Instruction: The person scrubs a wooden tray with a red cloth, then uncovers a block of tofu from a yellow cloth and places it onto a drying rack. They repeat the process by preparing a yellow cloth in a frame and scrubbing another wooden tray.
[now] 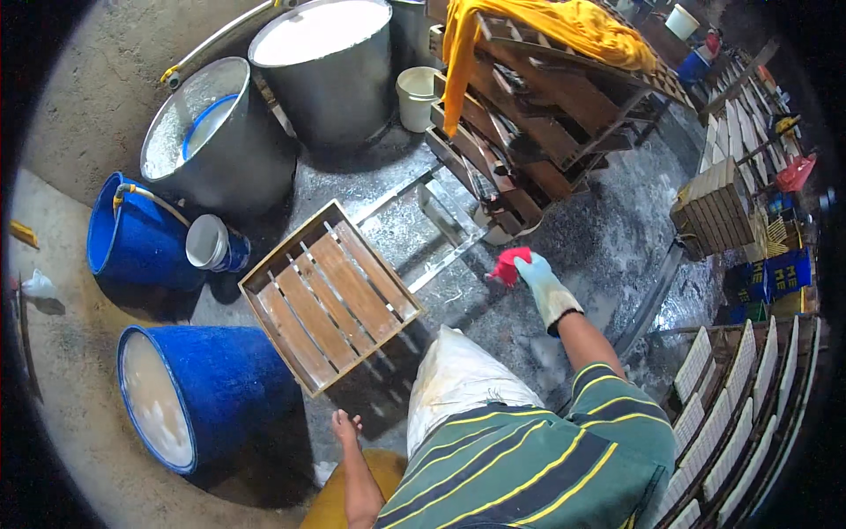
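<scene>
My right hand (538,276), in a pale glove with a dark cuff, grips a crumpled red cloth (509,266) over the wet floor. My bare left hand (347,426) hangs low with its fingers loosely bent and nothing visible in it. Beyond it, apart from both hands, a shallow wooden tray with a slatted bottom (337,291) rests at one end of a metal frame (449,261). A white apron (462,377) covers my front. The blue drum of cloudy liquid (218,390) stands to the left of my left hand.
Grey tubs (330,86) with white contents, a blue barrel (145,238) and a white bucket (206,242) line the left and back. Stacked wooden trays (542,125) under a yellow cloth (562,26) stand ahead. Racks of white slabs (727,410) flank my right. A person (700,59) is far off.
</scene>
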Motion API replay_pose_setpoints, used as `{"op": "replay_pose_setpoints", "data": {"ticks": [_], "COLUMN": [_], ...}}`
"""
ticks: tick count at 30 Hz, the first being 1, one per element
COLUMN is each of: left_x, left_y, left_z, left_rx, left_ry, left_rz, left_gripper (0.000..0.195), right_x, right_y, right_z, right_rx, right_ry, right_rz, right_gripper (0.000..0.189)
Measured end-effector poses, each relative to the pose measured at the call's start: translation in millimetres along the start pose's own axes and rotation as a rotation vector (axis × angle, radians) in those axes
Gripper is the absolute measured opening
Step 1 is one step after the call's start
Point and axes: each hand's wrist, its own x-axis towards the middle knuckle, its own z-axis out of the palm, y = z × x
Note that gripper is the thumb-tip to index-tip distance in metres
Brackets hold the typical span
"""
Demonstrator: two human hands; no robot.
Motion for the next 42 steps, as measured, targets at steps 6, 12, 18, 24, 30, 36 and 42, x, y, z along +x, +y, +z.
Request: {"op": "replay_pose_setpoints", "data": {"ticks": [6,12,18,24,30,36,42], "left_x": [-67,-94,-67,-161,-378,-445,-433], "left_y": [-29,25,184,444,595,609,633], "left_z": [19,71,205,388,525,564,622], "left_rx": [0.001,0.127,0.104,-0.049,-0.054,0.403,0.657], "left_ry": [-0.050,-0.028,-0.167,-0.484,-0.786,-0.763,-0.534], "left_rz": [-0.092,-0.045,0.441,0.952,1.464,1.730,1.845], "left_gripper": [0.036,0.037,0.036,0.044,0.051,0.068,0.132], "right_x": [59,60,32,-28,60,118,160], "right_y": [-40,-20,-93,-369,-541,-567,-616], "right_z": [-7,-31,-151,-331,-394,-333,-276], "right_rx": [0.124,-0.471,0.152,0.002,-1.034,-1.159,-0.652], "right_ry": [0.019,0.046,-0.156,0.129,0.123,-0.101,-0.118], "right_rz": [-0.204,-0.109,-0.017,-0.901,-0.677,-0.688,-0.845], "right_gripper": [0.018,0.059,0.041,0.038,0.114,0.079,0.056]}}
